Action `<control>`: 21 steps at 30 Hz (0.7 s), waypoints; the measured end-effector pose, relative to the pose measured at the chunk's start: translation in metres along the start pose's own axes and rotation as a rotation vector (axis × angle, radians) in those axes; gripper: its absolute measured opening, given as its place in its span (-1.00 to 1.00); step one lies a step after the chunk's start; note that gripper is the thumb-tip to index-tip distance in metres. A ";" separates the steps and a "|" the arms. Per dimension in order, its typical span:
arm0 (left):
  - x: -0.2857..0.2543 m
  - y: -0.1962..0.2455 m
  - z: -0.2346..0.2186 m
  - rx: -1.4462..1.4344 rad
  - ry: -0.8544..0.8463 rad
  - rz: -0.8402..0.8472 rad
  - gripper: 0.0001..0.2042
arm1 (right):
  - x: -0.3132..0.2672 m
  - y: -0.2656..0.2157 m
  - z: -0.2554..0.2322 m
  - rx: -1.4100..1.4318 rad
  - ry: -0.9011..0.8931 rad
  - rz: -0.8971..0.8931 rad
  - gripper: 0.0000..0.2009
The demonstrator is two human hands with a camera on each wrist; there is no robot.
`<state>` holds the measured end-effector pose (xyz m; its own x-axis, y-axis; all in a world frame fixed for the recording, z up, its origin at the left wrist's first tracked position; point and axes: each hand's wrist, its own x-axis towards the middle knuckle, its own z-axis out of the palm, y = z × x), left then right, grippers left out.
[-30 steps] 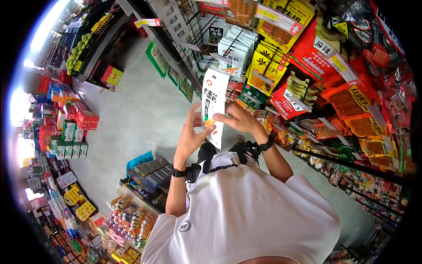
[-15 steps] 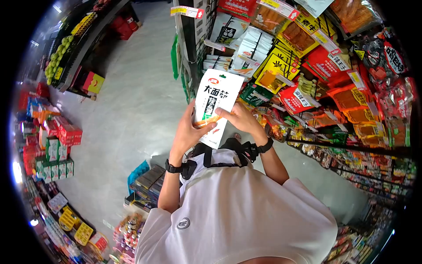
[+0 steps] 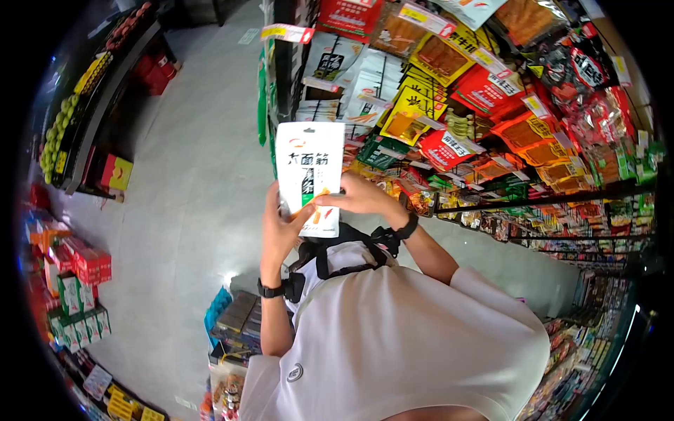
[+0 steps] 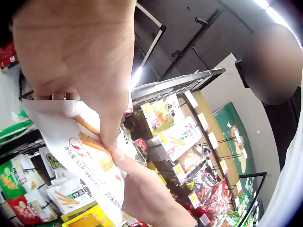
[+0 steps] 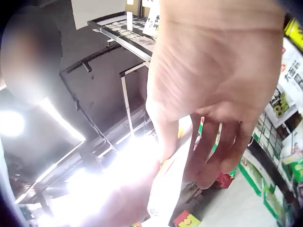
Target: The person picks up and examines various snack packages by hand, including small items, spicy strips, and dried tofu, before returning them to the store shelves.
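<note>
Latiao pouch (image 3: 309, 158): opaque, white, flat, rectangular.
Left hand (image 3: 279, 228): pinching pouch, thumb across front.
Right hand (image 3: 363, 195): pinching opposite side.
Yellow packets (image 3: 414, 111): hanging beyond pouch.

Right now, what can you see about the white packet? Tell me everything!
The packet is flat and white, like smooth plastic. Its front has a red logo, big black writing, a bit of green and a picture of orange sticks. Near its top edge is a hanging hole. The top points away from the shirt. The left hand and right hand hold its lower half, with both thumbs on the front. I can't tell whether it's sealed all round.
</note>
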<state>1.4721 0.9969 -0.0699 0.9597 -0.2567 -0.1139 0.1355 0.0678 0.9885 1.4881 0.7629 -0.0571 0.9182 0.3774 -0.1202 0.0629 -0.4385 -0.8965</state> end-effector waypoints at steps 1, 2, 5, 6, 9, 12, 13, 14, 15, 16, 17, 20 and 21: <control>-0.005 -0.002 -0.005 0.088 0.039 0.045 -0.31 | 0.004 -0.001 0.003 0.013 -0.029 0.036 -0.51; -0.009 -0.004 -0.011 0.135 0.042 0.029 -0.33 | 0.007 -0.005 0.005 -0.016 -0.042 0.001 -0.52; -0.016 -0.006 -0.020 0.204 0.040 0.013 -0.37 | 0.020 -0.001 0.011 -0.074 -0.076 -0.091 -0.54; -0.016 -0.006 -0.021 0.221 0.041 0.004 -0.38 | 0.023 0.001 0.011 -0.101 -0.106 -0.142 -0.55; -0.015 -0.005 -0.018 0.257 0.066 0.008 -0.40 | 0.024 0.002 0.008 -0.055 -0.133 -0.101 -0.56; -0.004 -0.015 -0.011 0.283 0.054 0.035 -0.42 | 0.023 0.013 -0.005 -0.065 -0.122 -0.116 -0.56; 0.001 -0.013 -0.007 0.276 0.040 0.052 -0.44 | 0.022 0.014 -0.012 -0.086 -0.108 -0.111 -0.56; 0.004 -0.010 -0.002 0.289 0.036 0.025 -0.45 | 0.017 0.015 -0.019 -0.101 -0.101 -0.076 -0.53; 0.009 -0.009 0.002 0.297 0.030 0.024 -0.45 | 0.016 0.018 -0.026 -0.094 -0.093 -0.076 -0.53; 0.014 -0.009 0.006 0.310 0.008 0.041 -0.46 | 0.014 0.021 -0.032 -0.078 -0.030 -0.148 -0.51; 0.018 -0.008 0.010 0.325 -0.014 0.055 -0.47 | 0.011 0.025 -0.038 -0.060 0.033 -0.218 -0.48; 0.028 0.000 0.025 0.488 -0.080 0.098 -0.48 | 0.010 0.032 -0.059 0.216 0.211 -0.064 -0.51; 0.030 0.000 0.030 0.534 -0.116 0.068 -0.48 | 0.012 0.041 -0.064 0.299 0.272 -0.029 -0.54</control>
<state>1.4939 0.9598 -0.0699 0.9246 -0.3752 -0.0661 -0.0983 -0.4027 0.9100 1.5268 0.6974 -0.0680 0.9903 0.1386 -0.0117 0.0107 -0.1595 -0.9871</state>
